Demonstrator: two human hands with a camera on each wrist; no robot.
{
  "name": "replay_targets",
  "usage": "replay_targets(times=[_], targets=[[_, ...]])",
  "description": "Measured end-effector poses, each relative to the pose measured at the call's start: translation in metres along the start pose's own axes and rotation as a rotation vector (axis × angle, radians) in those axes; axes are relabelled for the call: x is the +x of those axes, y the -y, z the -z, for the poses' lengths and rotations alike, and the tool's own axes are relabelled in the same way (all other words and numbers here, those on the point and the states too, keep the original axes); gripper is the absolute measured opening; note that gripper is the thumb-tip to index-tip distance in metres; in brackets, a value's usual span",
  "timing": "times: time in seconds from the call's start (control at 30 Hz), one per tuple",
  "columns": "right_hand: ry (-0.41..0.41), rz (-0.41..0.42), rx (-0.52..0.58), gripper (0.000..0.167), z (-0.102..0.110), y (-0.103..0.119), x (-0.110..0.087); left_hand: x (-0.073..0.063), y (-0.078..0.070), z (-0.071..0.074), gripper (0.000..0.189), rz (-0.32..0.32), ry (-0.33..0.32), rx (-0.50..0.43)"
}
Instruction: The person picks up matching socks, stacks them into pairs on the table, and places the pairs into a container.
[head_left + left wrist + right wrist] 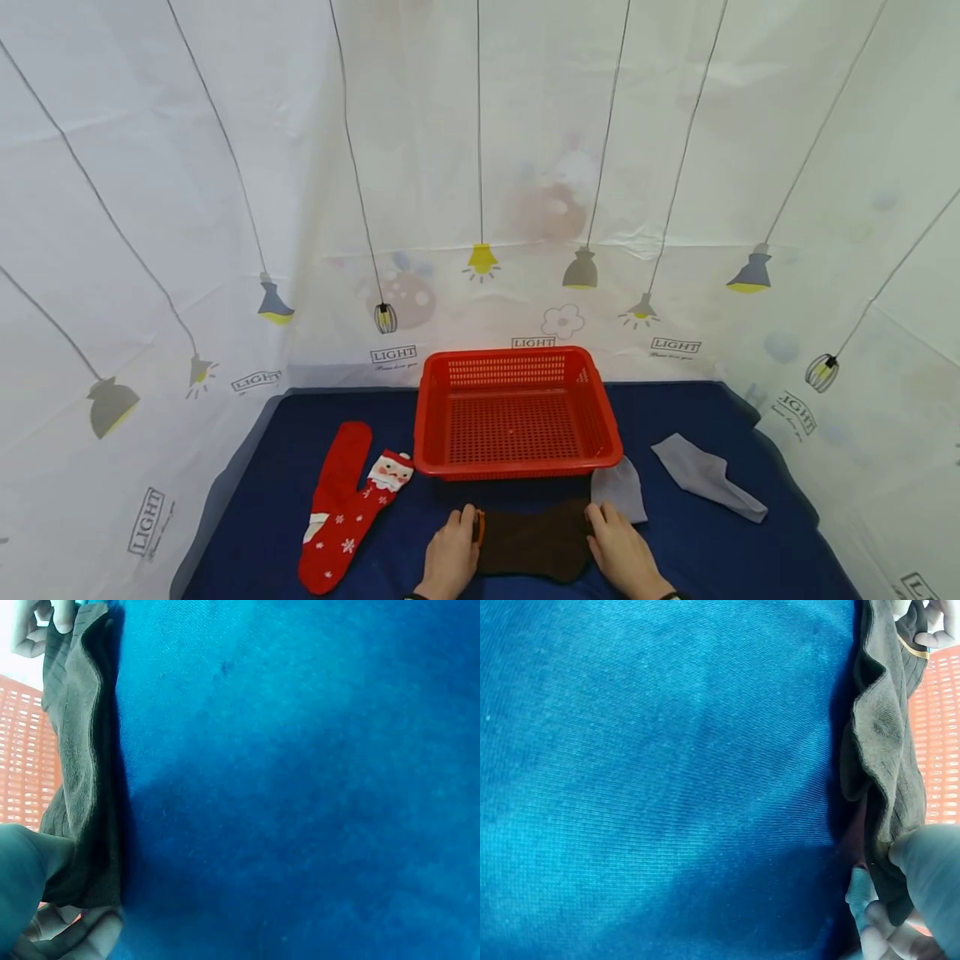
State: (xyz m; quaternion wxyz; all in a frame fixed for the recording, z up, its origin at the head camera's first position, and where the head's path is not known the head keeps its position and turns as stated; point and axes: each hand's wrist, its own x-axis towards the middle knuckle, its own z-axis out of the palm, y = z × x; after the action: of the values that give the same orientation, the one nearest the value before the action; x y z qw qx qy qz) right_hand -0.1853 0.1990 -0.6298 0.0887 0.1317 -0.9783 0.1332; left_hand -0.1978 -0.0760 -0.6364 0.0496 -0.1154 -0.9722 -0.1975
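A dark brown sock (531, 540) with an orange edge is stretched sideways in front of the basket. My left hand (452, 552) pinches its orange-edged left end, and my right hand (624, 552) pinches the other end. In the left wrist view, the thumb lies on one side of the brown sock (82, 750) and the fingers on the other. The right wrist view shows a wavy fold along the sock (881, 720). A grey sock (621, 490) lies just behind my right hand, partly covered by the basket rim.
A red plastic basket (517, 469) stands at the back middle of the blue cloth (247, 517). Red socks (345, 521) with a Santa face and snowflakes lie at the left. Another grey sock (708, 475) lies at the right. A printed white curtain (465, 167) hangs behind.
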Motion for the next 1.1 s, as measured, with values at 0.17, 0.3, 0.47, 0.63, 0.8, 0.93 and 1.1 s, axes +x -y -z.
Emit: replay_targets(times=[0.17, 0.3, 0.47, 0.63, 0.8, 0.93, 1.1], targets=[[-0.018, 0.014, 0.005, 0.032, 0.000, 0.000, 0.002, -0.001, 0.001, 0.007, 0.033, 0.006, 0.025, -0.009], [-0.059, 0.047, -0.001, 0.033, 0.001, 0.001, 0.004, -0.001, 0.002, 0.016, 0.027, 0.024, 0.060, -0.019], [-0.122, 0.092, -0.003, 0.035, 0.008, 0.005, 0.006, 0.002, 0.003, 0.030, 0.024, 0.035, 0.091, 0.001], [-0.154, 0.105, 0.008, 0.034, 0.020, 0.012, 0.009, 0.004, 0.000, 0.049, 0.024, 0.032, 0.071, 0.014], [-0.185, 0.123, 0.000, 0.034, 0.033, 0.016, 0.016, 0.006, -0.004, 0.068, 0.025, 0.021, 0.032, 0.026], [-0.229, 0.149, 0.001, 0.036, 0.046, 0.018, 0.021, 0.008, -0.007, 0.080, 0.024, -0.014, -0.041, 0.043], [-0.274, 0.172, 0.009, 0.038, 0.058, 0.021, 0.026, 0.011, -0.011, 0.094, 0.025, -0.077, -0.151, 0.071]])
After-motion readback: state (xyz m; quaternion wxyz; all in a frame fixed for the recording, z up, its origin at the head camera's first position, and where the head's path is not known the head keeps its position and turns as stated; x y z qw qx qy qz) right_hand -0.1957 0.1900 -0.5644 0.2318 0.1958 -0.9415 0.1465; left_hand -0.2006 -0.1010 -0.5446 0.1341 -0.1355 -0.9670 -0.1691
